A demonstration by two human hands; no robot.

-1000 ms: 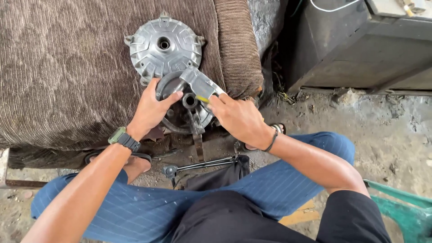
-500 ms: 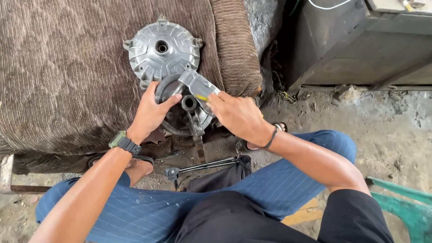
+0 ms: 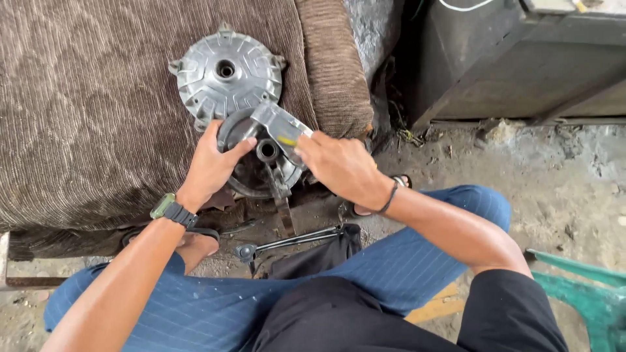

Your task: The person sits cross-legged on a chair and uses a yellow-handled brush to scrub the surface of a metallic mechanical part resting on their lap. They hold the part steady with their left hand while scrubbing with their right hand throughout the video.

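Brown quilted cushion (image 3: 98,111) fills upper left, a ribbed brown bolster (image 3: 336,72) along its right edge. Silver finned hub (image 3: 225,75) lies flat on the cushion, centre bore facing up. Dark metal cabinet (image 3: 515,65) at upper right, standing on dusty concrete floor (image 3: 561,189). T-handle wrench (image 3: 287,242) lies on the ground at lower centre, touching a black cloth (image 3: 319,255). Rusty bar (image 3: 29,283) at the left edge. Green plastic chair (image 3: 590,293) in the lower right corner. Sandal (image 3: 195,233) just below the cushion edge. White cable (image 3: 463,6) at top, above the cabinet.
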